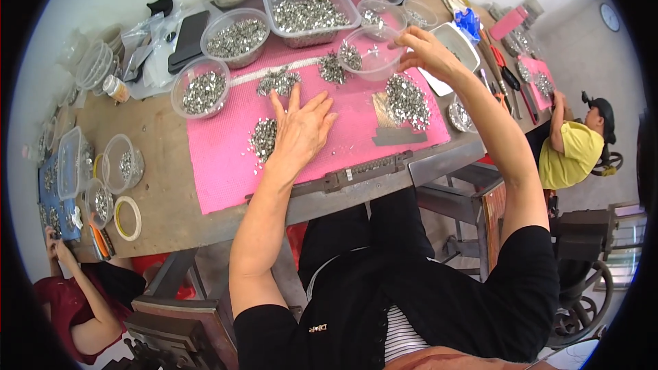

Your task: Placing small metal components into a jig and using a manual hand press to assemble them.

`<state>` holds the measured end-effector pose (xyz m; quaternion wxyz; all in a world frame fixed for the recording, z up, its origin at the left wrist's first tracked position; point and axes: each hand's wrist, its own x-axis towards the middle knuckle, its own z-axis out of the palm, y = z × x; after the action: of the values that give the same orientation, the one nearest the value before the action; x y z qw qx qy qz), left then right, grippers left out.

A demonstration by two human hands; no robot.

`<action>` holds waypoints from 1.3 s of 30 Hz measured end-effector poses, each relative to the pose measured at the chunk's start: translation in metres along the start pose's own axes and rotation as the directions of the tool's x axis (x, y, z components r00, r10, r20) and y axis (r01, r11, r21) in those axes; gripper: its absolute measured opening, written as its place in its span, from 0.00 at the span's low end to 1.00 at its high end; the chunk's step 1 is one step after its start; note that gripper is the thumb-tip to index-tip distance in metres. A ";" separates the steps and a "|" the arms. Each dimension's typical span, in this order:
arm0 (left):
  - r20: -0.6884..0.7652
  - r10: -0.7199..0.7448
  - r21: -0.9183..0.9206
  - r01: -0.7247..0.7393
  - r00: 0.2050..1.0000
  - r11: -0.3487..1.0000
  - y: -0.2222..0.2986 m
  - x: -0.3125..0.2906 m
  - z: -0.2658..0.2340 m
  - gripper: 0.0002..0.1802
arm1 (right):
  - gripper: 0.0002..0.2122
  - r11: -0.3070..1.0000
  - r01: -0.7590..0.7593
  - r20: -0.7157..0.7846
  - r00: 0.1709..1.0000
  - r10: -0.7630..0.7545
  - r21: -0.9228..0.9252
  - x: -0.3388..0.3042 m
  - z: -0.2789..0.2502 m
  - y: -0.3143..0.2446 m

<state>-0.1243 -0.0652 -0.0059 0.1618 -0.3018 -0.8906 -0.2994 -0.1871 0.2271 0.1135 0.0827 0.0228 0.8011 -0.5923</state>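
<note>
My left hand [301, 127] lies with its fingers spread on the pink mat [226, 171]. Its fingertips reach the near edge of a pile of small silvery metal pieces [279, 81]. Beside its wrist is another pile [263, 140], partly hidden by the hand. With the fingers of my right hand [430, 58] I grip the rim of a round clear plastic bowl [380, 62], which has a few pieces in it. Left of this bowl lies a small heap [332, 68]. Below the right hand spreads a larger heap of pieces [407, 101].
Along the mat's far side stand a rectangular clear tub [315, 34] and round tubs [236, 40] full of metal pieces. A metal bar [367, 170] runs along the near edge. Pliers [506, 72] lie at right. Co-workers sit at left [82, 308] and right [572, 151].
</note>
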 end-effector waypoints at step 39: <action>-0.389 -0.089 -0.476 -0.117 0.917 0.872 0.018 0.015 -0.013 0.57 | 0.20 0.969 0.021 0.256 0.963 -0.086 0.245 -0.009 0.045 -0.008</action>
<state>-0.1225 -0.0555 0.0190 0.2602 -0.2721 -0.7313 -0.5688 -0.1745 0.1827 0.1099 0.1696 -0.0684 0.7055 -0.6848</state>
